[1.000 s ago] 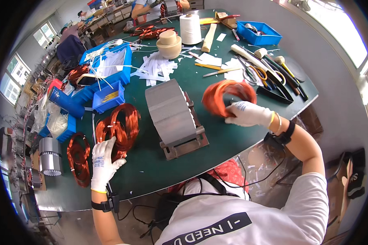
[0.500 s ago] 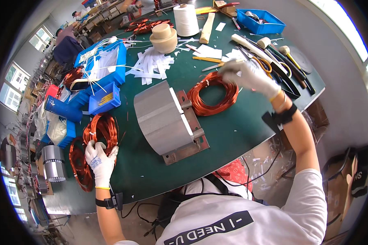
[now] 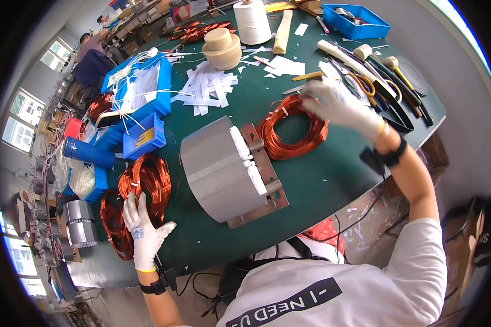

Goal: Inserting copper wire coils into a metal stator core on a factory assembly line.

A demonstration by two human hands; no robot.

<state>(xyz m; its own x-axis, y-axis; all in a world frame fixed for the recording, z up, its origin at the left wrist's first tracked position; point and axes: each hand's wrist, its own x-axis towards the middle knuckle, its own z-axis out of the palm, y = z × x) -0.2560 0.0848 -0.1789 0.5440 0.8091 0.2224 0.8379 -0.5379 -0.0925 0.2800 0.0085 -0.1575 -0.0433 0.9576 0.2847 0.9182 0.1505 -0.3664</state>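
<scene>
My gloved left hand point(image 3: 145, 231) lies at the near side of a copper wire coil point(image 3: 153, 182) on the left of the table, fingers spread and thumb out. Another copper coil point(image 3: 114, 229) sits just left of it. My gloved right hand point(image 3: 338, 109) hovers over the far right edge of a third copper coil point(image 3: 267, 131); its fingers are smeared by motion, so their grip is unclear. Between the hands stands a grey cylindrical motor stator point(image 3: 218, 169), with white insulation pieces point(image 3: 251, 163) along its right end and a brown metal bracket point(image 3: 278, 191) beside it.
Pliers, orange-handled scissors point(image 3: 363, 90) and mallets point(image 3: 393, 64) lie at the right. White paper strips point(image 3: 207, 90), a thread cone point(image 3: 252, 24) and a stepped cream block point(image 3: 222, 49) stand farther back. Blue bins point(image 3: 161, 92) line the left; another blue tray point(image 3: 360, 30) sits far right.
My left hand has opened wider, its thumb swinging away from the coil. My right hand stays near the third coil, still moving. The whole view has shifted slightly.
</scene>
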